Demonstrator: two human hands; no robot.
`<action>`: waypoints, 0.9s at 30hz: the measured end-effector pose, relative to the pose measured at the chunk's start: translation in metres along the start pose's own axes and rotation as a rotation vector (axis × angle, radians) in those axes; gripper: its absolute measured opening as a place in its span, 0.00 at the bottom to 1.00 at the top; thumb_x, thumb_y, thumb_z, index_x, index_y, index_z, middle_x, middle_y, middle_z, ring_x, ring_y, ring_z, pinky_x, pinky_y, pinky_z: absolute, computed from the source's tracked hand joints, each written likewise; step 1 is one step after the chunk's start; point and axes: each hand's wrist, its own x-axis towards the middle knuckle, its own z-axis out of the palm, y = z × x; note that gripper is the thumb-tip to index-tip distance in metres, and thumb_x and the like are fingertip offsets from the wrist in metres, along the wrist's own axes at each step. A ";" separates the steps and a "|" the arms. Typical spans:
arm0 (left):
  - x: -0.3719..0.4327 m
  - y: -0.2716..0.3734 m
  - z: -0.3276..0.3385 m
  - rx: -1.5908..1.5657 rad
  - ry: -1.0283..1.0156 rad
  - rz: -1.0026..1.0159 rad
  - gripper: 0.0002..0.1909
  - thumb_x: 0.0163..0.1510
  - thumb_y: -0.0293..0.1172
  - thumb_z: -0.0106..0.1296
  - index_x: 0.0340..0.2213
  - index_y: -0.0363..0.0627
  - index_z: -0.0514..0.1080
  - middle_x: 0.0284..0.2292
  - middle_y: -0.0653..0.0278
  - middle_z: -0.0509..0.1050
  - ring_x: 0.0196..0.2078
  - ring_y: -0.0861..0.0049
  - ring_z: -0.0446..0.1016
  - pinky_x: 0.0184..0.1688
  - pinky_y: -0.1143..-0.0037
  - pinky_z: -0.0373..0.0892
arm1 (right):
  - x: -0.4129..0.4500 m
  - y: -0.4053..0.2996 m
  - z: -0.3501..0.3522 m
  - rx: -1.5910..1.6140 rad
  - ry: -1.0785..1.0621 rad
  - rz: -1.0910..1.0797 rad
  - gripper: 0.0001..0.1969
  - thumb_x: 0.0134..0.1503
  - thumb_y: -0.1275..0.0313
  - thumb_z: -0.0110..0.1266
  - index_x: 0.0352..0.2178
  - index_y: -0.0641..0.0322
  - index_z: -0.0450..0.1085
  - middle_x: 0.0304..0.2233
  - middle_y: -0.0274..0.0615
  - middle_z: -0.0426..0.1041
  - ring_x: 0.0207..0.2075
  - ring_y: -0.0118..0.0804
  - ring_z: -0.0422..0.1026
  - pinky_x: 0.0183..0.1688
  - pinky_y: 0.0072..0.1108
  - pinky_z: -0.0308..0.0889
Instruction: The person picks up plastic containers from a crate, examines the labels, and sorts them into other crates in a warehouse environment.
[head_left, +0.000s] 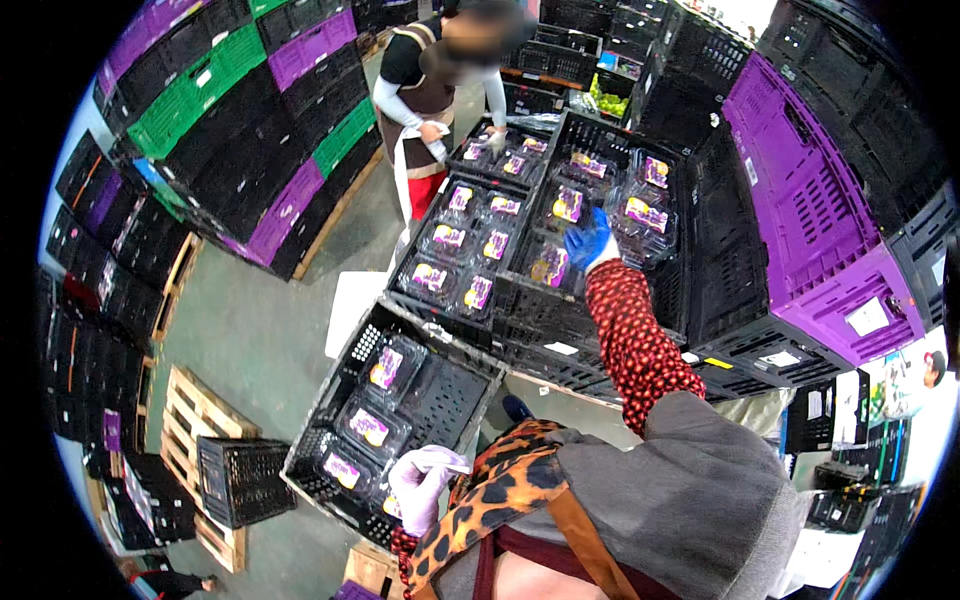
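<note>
My right hand (590, 241), in a blue glove, reaches with fingers apart over the clear plastic clamshells (568, 204) in a deep black crate (525, 300); whether it touches one I cannot tell. These clamshells bear purple and yellow labels. My left hand (417, 491), in a pale glove, is closed on a folded whitish cloth-like piece (439, 456). It is at the near edge of a tilted black crate (459, 379) in front of me. Several labelled clamshells (369, 427) line that crate's left side, one partly hidden by my left hand. Bare crate floor shows on its right.
Another crate of clamshells (450, 238) stands beside the deep one. Beyond it, a co-worker (420, 97) has a gloved hand over a further crate. Stacked black and purple crates (802, 187) rise at right, more stacks (202, 90) at left. Wooden pallets (199, 412) lie on the floor.
</note>
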 end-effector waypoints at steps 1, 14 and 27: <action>0.002 -0.003 -0.002 0.017 0.031 -0.017 0.07 0.49 0.26 0.53 0.26 0.34 0.67 0.25 0.52 0.73 0.26 0.70 0.72 0.29 0.76 0.68 | 0.010 -0.003 -0.013 0.105 0.057 0.071 0.31 0.43 0.48 0.58 0.47 0.45 0.61 0.48 0.42 0.60 0.48 0.45 0.59 0.51 0.34 0.60; 0.043 -0.018 0.022 0.144 0.258 -0.076 0.08 0.51 0.25 0.50 0.34 0.33 0.69 0.30 0.63 0.74 0.31 0.83 0.71 0.35 0.81 0.68 | 0.051 -0.069 -0.050 0.531 0.195 0.218 0.29 0.40 0.49 0.61 0.39 0.56 0.68 0.35 0.44 0.71 0.34 0.40 0.70 0.28 0.26 0.69; 0.054 -0.011 0.014 0.140 0.424 -0.056 0.09 0.51 0.22 0.48 0.35 0.33 0.71 0.28 0.64 0.75 0.29 0.83 0.72 0.33 0.82 0.68 | -0.056 -0.051 0.004 0.178 0.080 0.138 0.23 0.38 0.42 0.54 0.27 0.46 0.67 0.16 0.28 0.62 0.13 0.25 0.59 0.12 0.16 0.54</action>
